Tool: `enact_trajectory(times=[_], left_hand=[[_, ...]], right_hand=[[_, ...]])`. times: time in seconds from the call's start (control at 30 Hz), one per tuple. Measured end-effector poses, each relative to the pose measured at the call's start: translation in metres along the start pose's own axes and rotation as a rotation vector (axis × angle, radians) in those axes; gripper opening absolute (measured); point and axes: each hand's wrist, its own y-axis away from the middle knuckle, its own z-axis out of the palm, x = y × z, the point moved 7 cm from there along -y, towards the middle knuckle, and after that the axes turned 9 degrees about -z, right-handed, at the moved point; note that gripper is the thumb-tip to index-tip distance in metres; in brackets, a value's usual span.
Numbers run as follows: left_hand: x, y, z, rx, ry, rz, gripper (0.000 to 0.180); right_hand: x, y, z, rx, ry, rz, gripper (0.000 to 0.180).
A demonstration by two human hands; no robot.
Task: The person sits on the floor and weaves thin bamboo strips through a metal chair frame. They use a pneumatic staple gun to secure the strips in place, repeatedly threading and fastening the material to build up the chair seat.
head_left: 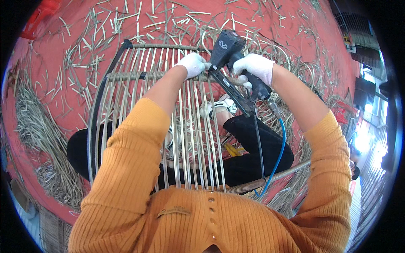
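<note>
My right hand (pixel 256 69), in a white glove, is wrapped round the handle of a black air nail gun (pixel 230 50). A blue air hose (pixel 282 145) runs from the handle's end. My left hand (pixel 194 66), also gloved, is closed at the wrapped crossbar (pixel 156 76) of a frame, beside the gun's nose. Its fingertips pinch there, seemingly on a pale wicker strip; glove and gun hide part of this. Many pale strips (pixel 183 130) run lengthwise over the frame, which lies across my lap. A dark curved rail (pixel 98 105) forms its left side.
Cut strip pieces (pixel 109 25) litter the red floor (pixel 50 109). Bundles of long strips (pixel 46 130) lie at the left, and more loose strips (pixel 303 67) heap up at the right. My folded legs (pixel 257 147) are beneath the frame. A yellow item (pixel 232 150) lies between them.
</note>
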Motion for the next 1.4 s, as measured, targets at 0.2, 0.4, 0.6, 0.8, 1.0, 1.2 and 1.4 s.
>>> enact_trajectory(times=[0.2, 0.4, 0.6, 0.8, 1.0, 1.2, 1.4], left_hand=[[0.002, -0.005, -0.001, 0.099, -0.207, 0.018, 0.017], [0.007, -0.003, 0.001, 0.144, -0.411, 0.03, 0.017], [0.002, -0.012, 0.001, 0.143, -0.476, 0.073, 0.022], [-0.006, -0.014, -0.015, 0.3, -0.159, 0.118, 0.048], [-0.038, -0.013, -0.035, 0.245, 0.66, -0.012, 0.044], [-0.08, 0.047, -0.133, 0.156, -0.063, -0.049, 0.042], [-0.131, 0.222, -0.221, 0.201, -0.116, -0.187, 0.04]], right_hand=[[0.002, -0.008, 0.01, -0.046, -0.1, 0.057, 0.008], [-0.005, -0.012, 0.01, -0.133, -0.066, 0.049, 0.009], [-0.01, -0.006, 0.022, -0.076, 0.004, 0.014, 0.01], [0.005, 0.158, 0.004, 0.13, 0.176, -0.227, 0.017], [0.195, 0.433, -0.012, 0.704, -0.496, -0.338, 0.036], [0.461, 0.462, 0.058, 1.031, -0.786, -0.039, 0.02], [0.611, 0.313, 0.118, 1.445, -0.319, 0.023, 0.066]])
